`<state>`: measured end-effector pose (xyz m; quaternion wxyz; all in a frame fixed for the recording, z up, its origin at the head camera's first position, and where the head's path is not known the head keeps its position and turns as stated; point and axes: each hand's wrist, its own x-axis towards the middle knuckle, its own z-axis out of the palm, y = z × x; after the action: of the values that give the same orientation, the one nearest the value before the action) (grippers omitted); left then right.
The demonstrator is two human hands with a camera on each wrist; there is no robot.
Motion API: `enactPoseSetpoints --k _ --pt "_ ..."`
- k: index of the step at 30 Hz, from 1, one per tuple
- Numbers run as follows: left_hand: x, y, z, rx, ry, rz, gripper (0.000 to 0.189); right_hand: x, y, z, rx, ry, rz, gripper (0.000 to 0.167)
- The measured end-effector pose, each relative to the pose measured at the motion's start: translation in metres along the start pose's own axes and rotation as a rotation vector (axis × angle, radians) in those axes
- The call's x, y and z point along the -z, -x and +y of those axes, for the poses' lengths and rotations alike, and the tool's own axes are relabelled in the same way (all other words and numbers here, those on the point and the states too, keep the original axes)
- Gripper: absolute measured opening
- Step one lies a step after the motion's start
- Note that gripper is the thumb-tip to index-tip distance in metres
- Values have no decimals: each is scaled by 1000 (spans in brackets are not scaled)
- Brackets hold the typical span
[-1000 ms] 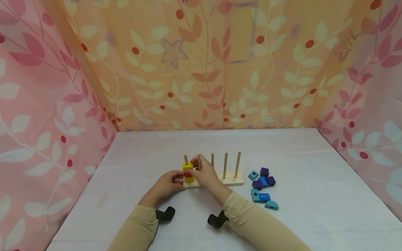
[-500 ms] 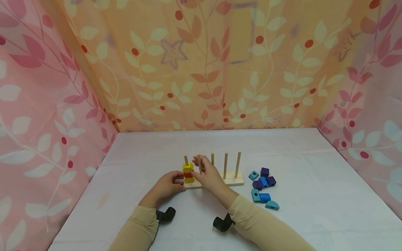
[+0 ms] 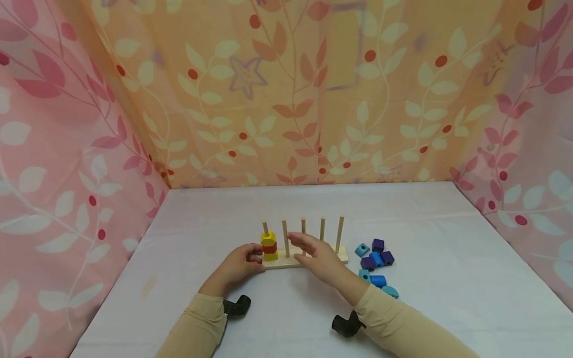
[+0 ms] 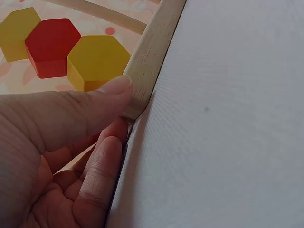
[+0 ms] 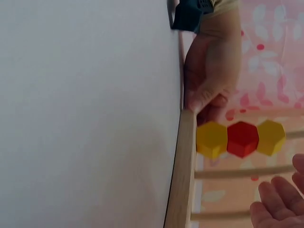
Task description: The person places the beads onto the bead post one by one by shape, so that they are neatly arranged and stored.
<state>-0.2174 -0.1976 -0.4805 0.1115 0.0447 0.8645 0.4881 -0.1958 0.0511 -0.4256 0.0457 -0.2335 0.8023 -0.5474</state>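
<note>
A wooden peg board [image 3: 286, 264] with a row of upright pegs stands on the table. On its leftmost peg sit a yellow hexagonal block [image 4: 99, 59], a red one [image 4: 53, 45] above it, and another yellow one [image 4: 20, 33] on top. My left hand [image 3: 237, 266] grips the board's left end, thumb at the front edge and fingers curled at the end. My right hand [image 3: 320, 258] holds nothing, its fingers extended in front of the middle pegs. In the right wrist view, only the fingers of the right hand [image 5: 278, 204] show at the lower right.
Right of the board lie loose blocks: purple cubes [image 3: 378, 244], blue cylinders [image 3: 378, 281] and teal pieces [image 3: 362, 249]. My right forearm partly covers the nearest teal piece [image 3: 391, 291]. Patterned cloth walls [image 3: 295, 99] stand behind and at both sides.
My right hand has let go of the top yellow block and moved right, away from the stack, past the second peg. The left hand stays at the board's end.
</note>
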Motion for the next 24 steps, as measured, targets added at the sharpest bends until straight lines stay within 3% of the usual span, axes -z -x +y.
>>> enactPoseSetpoints --k 8,17,24 --pt "0 0 -1 -24 -8 8 46 39 15 10 -18 90 -33 26" --pt "1 1 2 -19 -3 -4 46 88 38 28 -41 190 -34 21" --pt "-1 2 1 -2 -10 7 47 120 58 40 -132 184 -69 18"
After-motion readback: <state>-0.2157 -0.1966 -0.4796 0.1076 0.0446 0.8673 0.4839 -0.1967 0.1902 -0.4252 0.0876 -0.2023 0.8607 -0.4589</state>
